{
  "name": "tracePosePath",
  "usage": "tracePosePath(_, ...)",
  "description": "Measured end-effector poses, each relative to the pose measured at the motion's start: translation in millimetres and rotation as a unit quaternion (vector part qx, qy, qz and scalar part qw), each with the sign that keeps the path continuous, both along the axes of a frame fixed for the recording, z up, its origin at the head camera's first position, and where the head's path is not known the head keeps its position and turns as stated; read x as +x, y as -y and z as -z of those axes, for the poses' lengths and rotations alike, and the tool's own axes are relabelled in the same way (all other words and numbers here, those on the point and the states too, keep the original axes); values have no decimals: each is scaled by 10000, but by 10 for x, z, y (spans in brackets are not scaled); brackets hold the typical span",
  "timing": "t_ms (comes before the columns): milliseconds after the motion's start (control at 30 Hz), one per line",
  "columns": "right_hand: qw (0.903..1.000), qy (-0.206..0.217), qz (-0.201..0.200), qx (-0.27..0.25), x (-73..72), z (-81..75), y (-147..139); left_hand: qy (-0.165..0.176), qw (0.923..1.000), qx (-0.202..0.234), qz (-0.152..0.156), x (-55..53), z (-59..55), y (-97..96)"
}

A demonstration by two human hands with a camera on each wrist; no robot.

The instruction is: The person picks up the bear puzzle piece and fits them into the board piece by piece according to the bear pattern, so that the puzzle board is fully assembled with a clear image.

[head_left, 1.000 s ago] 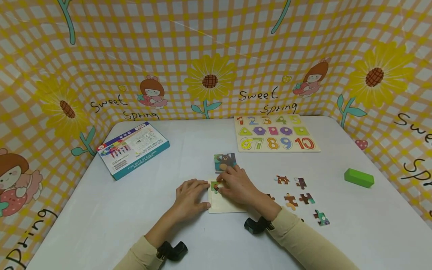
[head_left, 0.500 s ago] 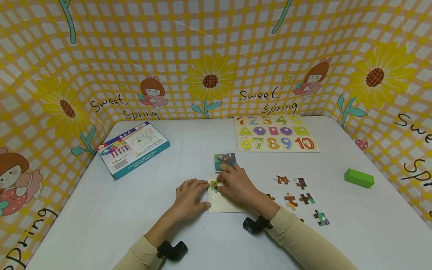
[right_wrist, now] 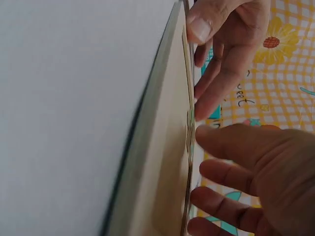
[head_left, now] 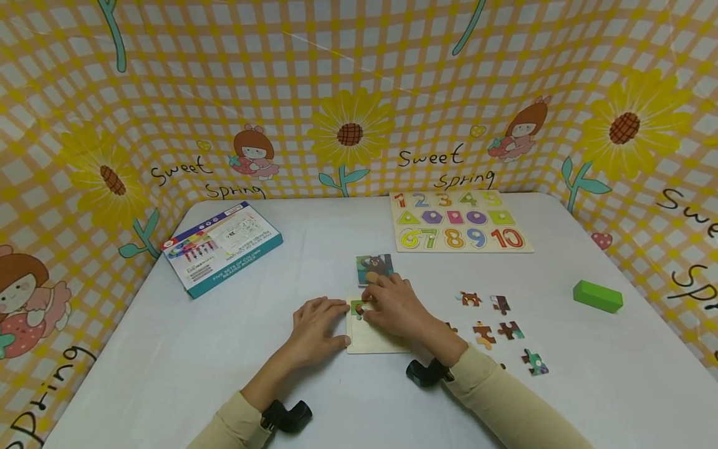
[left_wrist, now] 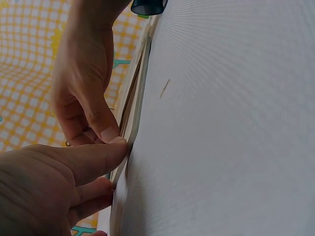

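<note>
A square wooden puzzle board [head_left: 376,342] lies on the white table in the head view. My left hand [head_left: 318,329] steadies its left edge, thumb towards the near corner and fingertips at the far corner. In its upper left, part of a green and brown puzzle piece [head_left: 357,309] shows. My right hand [head_left: 397,305] reaches over the board from the right and pinches the piece, thumb and fingertips bent down around it, mostly covering it. The right thumb [left_wrist: 109,133] comes down beside my left thumb [left_wrist: 115,150] in the left wrist view. The right fingers [right_wrist: 216,169] spread along the board in the right wrist view.
Several loose puzzle pieces [head_left: 510,330] are scattered right of the board. Beyond it lies a square bear picture [head_left: 374,268]. A number board [head_left: 461,222] sits at the back, a green block [head_left: 597,296] at the right, and a flat box [head_left: 224,249] at the back left.
My right hand shifts only slightly over the same corner of the board. My left hand and the loose pieces stay where they were.
</note>
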State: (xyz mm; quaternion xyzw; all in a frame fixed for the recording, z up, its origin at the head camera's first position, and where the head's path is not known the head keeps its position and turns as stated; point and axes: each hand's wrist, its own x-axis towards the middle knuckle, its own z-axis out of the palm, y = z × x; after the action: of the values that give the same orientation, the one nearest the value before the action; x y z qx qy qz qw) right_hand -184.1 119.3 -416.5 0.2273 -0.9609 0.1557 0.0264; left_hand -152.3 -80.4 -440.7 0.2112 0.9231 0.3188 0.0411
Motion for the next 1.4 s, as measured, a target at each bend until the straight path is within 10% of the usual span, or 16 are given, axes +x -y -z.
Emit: tracePosePath(1400,9910,198,1129,-693,150,-212,-1462,62,10000,-30,-28,12,4,-14)
